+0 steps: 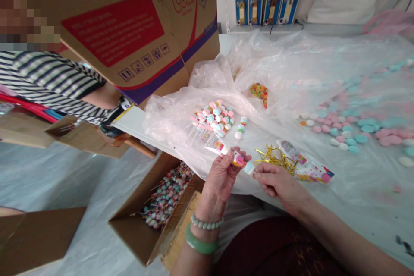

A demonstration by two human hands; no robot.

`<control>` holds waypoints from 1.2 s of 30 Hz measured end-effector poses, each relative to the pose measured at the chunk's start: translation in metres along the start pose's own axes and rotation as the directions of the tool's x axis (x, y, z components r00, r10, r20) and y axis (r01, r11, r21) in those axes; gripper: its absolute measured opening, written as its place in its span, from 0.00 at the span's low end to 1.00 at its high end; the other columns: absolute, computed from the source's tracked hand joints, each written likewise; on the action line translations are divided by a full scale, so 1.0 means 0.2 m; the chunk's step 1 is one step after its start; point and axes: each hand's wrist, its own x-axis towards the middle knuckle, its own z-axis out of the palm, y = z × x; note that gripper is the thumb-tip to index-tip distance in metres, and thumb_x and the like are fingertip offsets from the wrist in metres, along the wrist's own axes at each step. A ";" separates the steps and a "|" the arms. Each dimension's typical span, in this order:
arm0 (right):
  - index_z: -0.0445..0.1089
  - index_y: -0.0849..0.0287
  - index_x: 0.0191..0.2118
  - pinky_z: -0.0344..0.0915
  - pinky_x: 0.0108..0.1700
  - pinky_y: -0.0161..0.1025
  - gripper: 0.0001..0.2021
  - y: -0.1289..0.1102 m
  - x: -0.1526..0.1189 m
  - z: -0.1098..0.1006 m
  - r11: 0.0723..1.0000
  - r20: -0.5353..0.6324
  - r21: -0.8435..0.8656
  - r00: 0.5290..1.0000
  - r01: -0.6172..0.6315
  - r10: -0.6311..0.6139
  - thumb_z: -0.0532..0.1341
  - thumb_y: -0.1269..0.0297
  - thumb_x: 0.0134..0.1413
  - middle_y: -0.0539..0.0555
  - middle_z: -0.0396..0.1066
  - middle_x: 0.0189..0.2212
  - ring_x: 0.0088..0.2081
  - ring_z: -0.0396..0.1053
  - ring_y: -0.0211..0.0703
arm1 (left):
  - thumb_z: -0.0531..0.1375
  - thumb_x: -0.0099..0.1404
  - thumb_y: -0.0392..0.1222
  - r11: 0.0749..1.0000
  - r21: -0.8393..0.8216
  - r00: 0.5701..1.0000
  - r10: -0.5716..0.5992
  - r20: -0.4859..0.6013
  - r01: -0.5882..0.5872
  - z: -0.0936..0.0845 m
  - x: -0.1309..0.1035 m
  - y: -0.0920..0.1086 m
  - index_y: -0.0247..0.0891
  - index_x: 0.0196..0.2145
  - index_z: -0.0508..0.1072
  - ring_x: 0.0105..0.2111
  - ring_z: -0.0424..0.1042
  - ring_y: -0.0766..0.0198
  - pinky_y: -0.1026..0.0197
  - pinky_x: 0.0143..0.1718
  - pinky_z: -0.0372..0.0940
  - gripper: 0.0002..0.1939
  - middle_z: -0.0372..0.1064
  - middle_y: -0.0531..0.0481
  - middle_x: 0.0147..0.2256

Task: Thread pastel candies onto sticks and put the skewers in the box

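Observation:
My left hand (224, 170) is closed around a marshmallow skewer (248, 167) in a small printed wrapper. A pale blue and white marshmallow shows at its right end. My right hand (274, 179) pinches at that end, and what lies between its fingertips is too small to make out. Gold twist ties (274, 157) lie in a loose heap just beyond my right hand. Beside them is a stack of flat printed bags (307, 166). Further off, a pile of marshmallow skewers (215, 117) rests on plastic sheeting, with one single skewer (241, 127) to its right.
Loose pink, blue and white marshmallows (349, 127) spread under clear plastic (291, 64) on the right. An open carton (129, 220) holding many skewers stands below the table's left edge. A large cardboard box (142, 21) rises behind, near a person in a striped sleeve (58, 73).

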 end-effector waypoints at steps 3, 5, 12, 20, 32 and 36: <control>0.67 0.59 0.25 0.53 0.28 0.34 0.05 -0.01 -0.03 -0.01 0.872 -0.173 -0.440 0.933 0.214 -0.316 0.59 0.64 0.45 0.46 0.61 0.20 0.25 0.58 0.35 | 0.66 0.55 0.39 0.998 -0.023 0.993 0.054 -0.101 -0.057 -0.01 0.02 0.01 0.31 0.33 0.75 0.33 0.76 0.59 0.60 0.39 0.71 0.09 0.75 0.47 0.31; 0.68 0.58 0.24 0.56 0.36 0.36 0.05 0.00 -0.03 -0.01 0.776 -0.176 -0.571 0.884 0.267 -0.433 0.58 0.65 0.46 0.48 0.66 0.24 0.31 0.63 0.39 | 0.67 0.55 0.39 0.998 -0.015 0.990 0.060 -0.128 -0.062 -0.01 0.02 0.02 0.31 0.33 0.75 0.33 0.76 0.59 0.61 0.38 0.70 0.10 0.75 0.46 0.31; 0.62 0.58 0.21 0.46 0.23 0.33 0.08 -0.04 0.03 0.11 0.958 -0.103 -0.204 0.969 0.202 -0.226 0.57 0.63 0.47 0.44 0.52 0.16 0.19 0.50 0.33 | 0.68 0.54 0.43 0.997 0.053 0.997 0.066 -0.047 -0.063 0.06 -0.04 -0.02 0.31 0.32 0.75 0.33 0.75 0.61 0.59 0.40 0.69 0.12 0.74 0.46 0.31; 0.64 0.58 0.21 0.46 0.22 0.33 0.10 -0.04 0.02 0.08 0.935 -0.125 -0.306 0.966 0.181 -0.228 0.57 0.61 0.48 0.43 0.52 0.14 0.19 0.49 0.33 | 0.63 0.59 0.46 0.993 -0.095 0.992 -0.078 -0.096 0.069 -0.01 0.01 0.08 0.34 0.40 0.73 0.38 0.74 0.55 0.53 0.41 0.69 0.15 0.73 0.44 0.37; 0.66 0.57 0.22 0.55 0.31 0.33 0.10 -0.01 0.06 0.06 0.734 -0.120 -0.616 0.888 0.284 -0.444 0.55 0.65 0.53 0.47 0.63 0.20 0.26 0.62 0.37 | 0.59 0.63 0.44 0.988 -0.113 0.988 -0.119 -0.102 0.108 0.07 -0.01 -0.02 0.32 0.36 0.71 0.30 0.72 0.63 0.59 0.38 0.68 0.10 0.70 0.48 0.28; 0.70 0.57 0.32 0.58 0.31 0.34 0.07 0.01 0.05 0.05 0.705 -0.166 -0.655 0.858 0.272 -0.486 0.54 0.68 0.52 0.47 0.63 0.20 0.26 0.62 0.38 | 0.64 0.57 0.42 1.000 0.024 0.994 -0.010 -0.111 0.013 0.05 0.00 -0.04 0.34 0.37 0.71 0.28 0.70 0.65 0.60 0.36 0.66 0.11 0.69 0.50 0.28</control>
